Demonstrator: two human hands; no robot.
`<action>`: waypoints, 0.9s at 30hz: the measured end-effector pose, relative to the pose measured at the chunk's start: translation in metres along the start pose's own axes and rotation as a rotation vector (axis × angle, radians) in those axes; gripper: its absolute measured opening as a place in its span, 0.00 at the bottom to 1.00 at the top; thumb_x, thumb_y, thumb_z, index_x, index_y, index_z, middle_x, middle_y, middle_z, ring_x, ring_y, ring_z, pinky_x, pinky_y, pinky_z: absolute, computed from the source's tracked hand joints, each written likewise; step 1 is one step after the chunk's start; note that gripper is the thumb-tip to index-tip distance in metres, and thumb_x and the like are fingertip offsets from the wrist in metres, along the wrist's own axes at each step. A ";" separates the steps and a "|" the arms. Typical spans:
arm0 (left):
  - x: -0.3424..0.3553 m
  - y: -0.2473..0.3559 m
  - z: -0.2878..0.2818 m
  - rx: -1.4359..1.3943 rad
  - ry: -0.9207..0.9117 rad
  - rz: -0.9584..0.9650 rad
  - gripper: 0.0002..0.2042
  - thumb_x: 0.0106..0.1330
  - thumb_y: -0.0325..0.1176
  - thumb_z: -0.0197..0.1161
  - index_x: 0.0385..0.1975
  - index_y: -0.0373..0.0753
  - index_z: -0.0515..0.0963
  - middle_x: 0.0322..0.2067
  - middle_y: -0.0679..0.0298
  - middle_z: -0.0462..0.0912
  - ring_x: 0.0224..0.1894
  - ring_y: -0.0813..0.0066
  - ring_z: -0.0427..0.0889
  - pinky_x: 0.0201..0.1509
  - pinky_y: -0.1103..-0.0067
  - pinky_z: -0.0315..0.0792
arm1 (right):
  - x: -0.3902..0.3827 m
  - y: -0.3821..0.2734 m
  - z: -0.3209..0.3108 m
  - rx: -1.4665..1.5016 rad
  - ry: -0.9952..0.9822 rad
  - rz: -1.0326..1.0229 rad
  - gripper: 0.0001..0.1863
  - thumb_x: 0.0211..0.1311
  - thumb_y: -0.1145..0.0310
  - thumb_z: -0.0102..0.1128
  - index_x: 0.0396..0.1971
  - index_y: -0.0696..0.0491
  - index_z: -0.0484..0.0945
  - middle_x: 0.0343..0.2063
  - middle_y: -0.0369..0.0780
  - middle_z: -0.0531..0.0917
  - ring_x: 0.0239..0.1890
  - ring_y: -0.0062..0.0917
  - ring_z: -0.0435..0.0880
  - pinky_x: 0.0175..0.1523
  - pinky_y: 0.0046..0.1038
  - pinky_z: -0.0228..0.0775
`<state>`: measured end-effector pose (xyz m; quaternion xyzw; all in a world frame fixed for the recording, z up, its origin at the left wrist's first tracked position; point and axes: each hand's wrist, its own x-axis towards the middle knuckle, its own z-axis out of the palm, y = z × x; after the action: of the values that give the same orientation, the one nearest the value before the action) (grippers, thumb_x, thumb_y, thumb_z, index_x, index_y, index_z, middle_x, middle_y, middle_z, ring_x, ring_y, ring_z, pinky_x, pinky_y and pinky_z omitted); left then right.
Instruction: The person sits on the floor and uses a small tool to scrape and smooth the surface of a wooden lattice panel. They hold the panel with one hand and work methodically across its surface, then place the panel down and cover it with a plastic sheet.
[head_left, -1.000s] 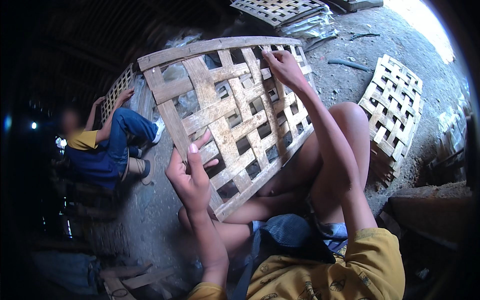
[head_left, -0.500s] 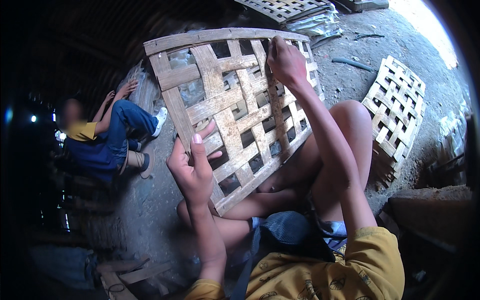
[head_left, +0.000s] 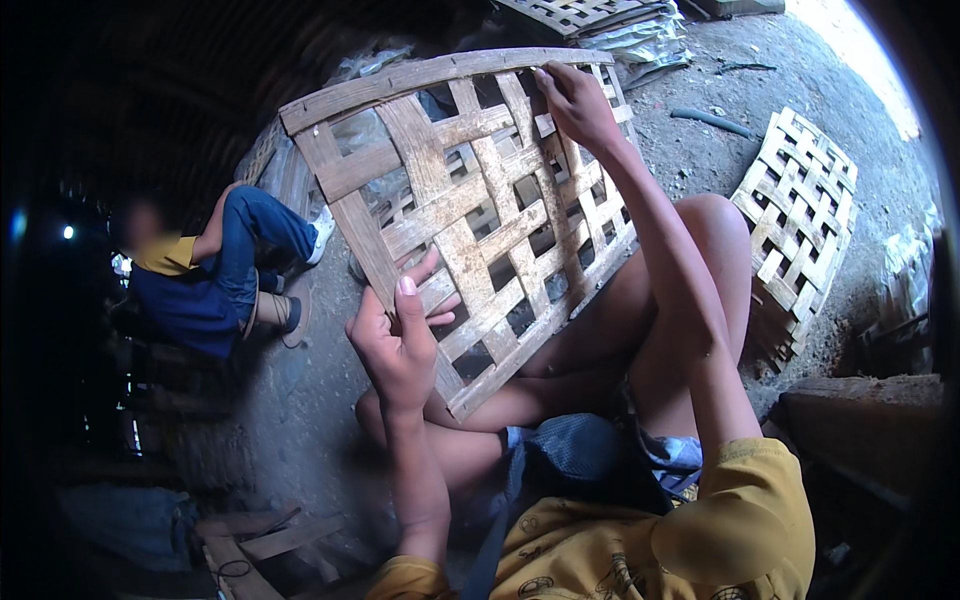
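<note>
A woven bamboo lattice panel (head_left: 450, 190), pale with brown-speckled strips and edged with flat slats, is held tilted over my bent legs (head_left: 710, 240). My left hand (head_left: 400, 340) grips its left side slat, thumb in front and fingers reaching through an opening. At the upper edge, right of the middle, my right hand (head_left: 575, 105) is closed with its fingertips at a gap under the top slat; whatever is pinched there is too small to make out.
A co-worker (head_left: 190, 280) sits at the left. Stacked panels lie at the right (head_left: 790, 200) and at the back (head_left: 550, 14), beside plastic sheeting (head_left: 630, 40). A dark tube (head_left: 710, 122) lies on the ground. A wooden beam (head_left: 860, 400) is at lower right, loose slats (head_left: 270, 540) at lower left.
The panel and both my hands have shifted slightly upward and to the right. My right fingers have moved along the top edge. The co-worker's panel and raised hands are now mostly hidden.
</note>
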<state>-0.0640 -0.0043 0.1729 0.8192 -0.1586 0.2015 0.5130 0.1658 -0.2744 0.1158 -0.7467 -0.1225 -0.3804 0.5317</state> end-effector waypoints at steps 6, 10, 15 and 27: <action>0.000 0.002 0.002 -0.054 0.011 -0.049 0.19 0.80 0.36 0.48 0.57 0.23 0.72 0.50 0.45 0.85 0.33 0.64 0.91 0.21 0.88 0.79 | 0.003 -0.010 -0.011 0.100 0.004 -0.058 0.18 0.75 0.60 0.55 0.41 0.63 0.80 0.28 0.41 0.85 0.33 0.20 0.80 0.43 0.26 0.73; 0.001 -0.007 0.001 -0.050 0.036 -0.063 0.19 0.80 0.36 0.47 0.58 0.24 0.72 0.50 0.45 0.85 0.32 0.64 0.91 0.19 0.89 0.76 | -0.009 -0.013 0.000 0.114 -0.197 0.025 0.19 0.73 0.60 0.58 0.46 0.62 0.84 0.33 0.41 0.88 0.37 0.23 0.84 0.47 0.27 0.75; 0.000 -0.023 -0.006 -0.083 0.068 -0.109 0.19 0.80 0.35 0.48 0.56 0.23 0.72 0.51 0.48 0.85 0.32 0.66 0.91 0.19 0.89 0.75 | -0.023 0.008 0.003 0.111 -0.009 0.110 0.18 0.74 0.62 0.57 0.46 0.64 0.82 0.25 0.35 0.82 0.27 0.14 0.75 0.33 0.22 0.68; 0.021 -0.060 -0.001 -0.136 0.094 -0.053 0.19 0.79 0.40 0.55 0.54 0.28 0.77 0.44 0.50 0.89 0.28 0.73 0.89 0.17 0.89 0.68 | -0.042 0.011 -0.003 -0.056 0.110 0.075 0.11 0.75 0.66 0.57 0.39 0.59 0.81 0.18 0.35 0.76 0.22 0.11 0.66 0.28 0.23 0.58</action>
<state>-0.0177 0.0206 0.1375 0.7760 -0.1261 0.2148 0.5795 0.1424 -0.2722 0.0793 -0.7433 -0.0543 -0.4042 0.5303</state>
